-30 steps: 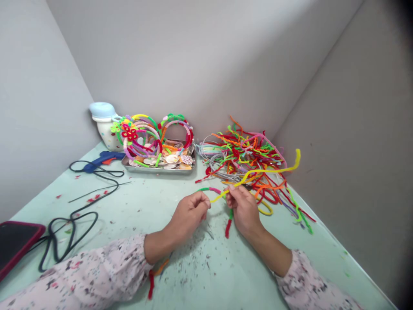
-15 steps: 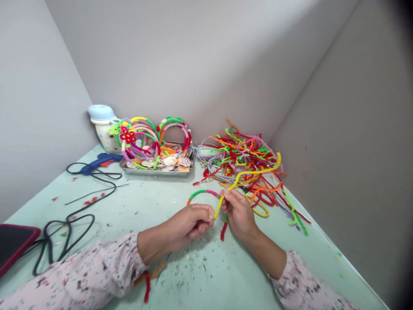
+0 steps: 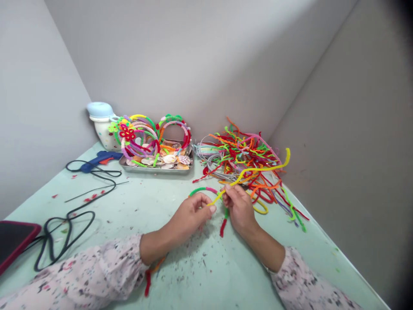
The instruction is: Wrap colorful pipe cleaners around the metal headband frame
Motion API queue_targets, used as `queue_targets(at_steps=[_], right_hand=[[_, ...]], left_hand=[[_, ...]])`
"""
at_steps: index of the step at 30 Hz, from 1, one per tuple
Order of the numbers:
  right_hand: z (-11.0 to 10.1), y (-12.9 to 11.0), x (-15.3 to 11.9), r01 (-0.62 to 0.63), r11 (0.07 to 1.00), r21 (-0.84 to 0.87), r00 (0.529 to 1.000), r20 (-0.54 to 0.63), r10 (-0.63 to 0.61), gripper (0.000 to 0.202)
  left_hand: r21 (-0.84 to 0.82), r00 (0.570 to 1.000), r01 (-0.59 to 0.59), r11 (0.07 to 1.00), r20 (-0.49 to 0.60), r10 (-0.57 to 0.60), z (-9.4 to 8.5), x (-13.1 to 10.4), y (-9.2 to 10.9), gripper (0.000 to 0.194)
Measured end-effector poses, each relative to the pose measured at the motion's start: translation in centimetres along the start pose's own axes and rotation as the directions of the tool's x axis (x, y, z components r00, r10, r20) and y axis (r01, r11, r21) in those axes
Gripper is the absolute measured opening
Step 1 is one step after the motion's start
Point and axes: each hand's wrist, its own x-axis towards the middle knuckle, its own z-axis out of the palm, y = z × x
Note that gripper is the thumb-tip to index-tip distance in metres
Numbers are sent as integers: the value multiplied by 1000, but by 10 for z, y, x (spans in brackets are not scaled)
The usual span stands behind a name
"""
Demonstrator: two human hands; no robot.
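A long yellow pipe cleaner [image 3: 254,169] runs between both hands and rises past the right one toward the upper right. Its lower end is pinched in my left hand [image 3: 192,212]. The fingertips of my right hand [image 3: 238,206] grip it further along. Behind and between the hands is a ring wrapped in green and pink [image 3: 200,190], partly hidden by my fingers. A short red piece [image 3: 223,227] with a green end hangs or lies beside my right hand; which of these I cannot tell.
A tangled pile of pipe cleaners [image 3: 251,150] lies back right. A metal tray [image 3: 158,170] holds shells and wrapped hoops. Left are a bottle [image 3: 105,129], a blue glue gun [image 3: 100,160], a black cord [image 3: 69,215] and a dark red-edged device [image 3: 16,241].
My left hand has risen slightly and its grip has shifted, with the thumb now further out. The yellow pipe cleaner lies at a flatter slant, and its free end has moved right and up.
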Motion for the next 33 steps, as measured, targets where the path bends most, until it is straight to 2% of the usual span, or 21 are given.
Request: queue_targets(at_steps=[2,4,11,14,18,22,25,27,29,33], right_hand=[[0,1,0,8,1000,-18,1000,9,-7,29],[-1,2,0,12,999,-30,1000,18,-11,28],[-2,2,0,22,999,-37,1000,22,-21,27],[-1,0,0,14,1000,-23,999,30,-13,26],[1,-1,0,-30,999,10,999,19,30,25],[3,-2,0,-76,993,86,997,24,74,23],[3,-3,0,-103,984,146,995,30,100,22],[2,-3,1,-106,983,150,994,38,101,21],[1,-3,2,-84,989,124,996,42,80,23],[-2,-1,2,-43,997,57,999,21,42,26]], left_hand=[[91,996,-67,994,-60,73,0,-1,-1,21],[171,990,-82,982,-97,99,-1,-1,-1,20],[309,991,1,951,-125,40,-1,-3,-1,27],[244,995,50,969,-93,-28,0,-2,-3,30],[-16,987,158,987,37,-157,2,-1,-2,28],[-330,963,252,910,174,-204,4,-4,8,21],[-465,936,333,820,270,-227,4,-5,12,17],[-482,930,348,804,289,-229,3,-5,11,17],[-447,945,306,841,253,-209,2,-3,8,20],[-207,988,140,968,99,-122,1,0,2,26]])
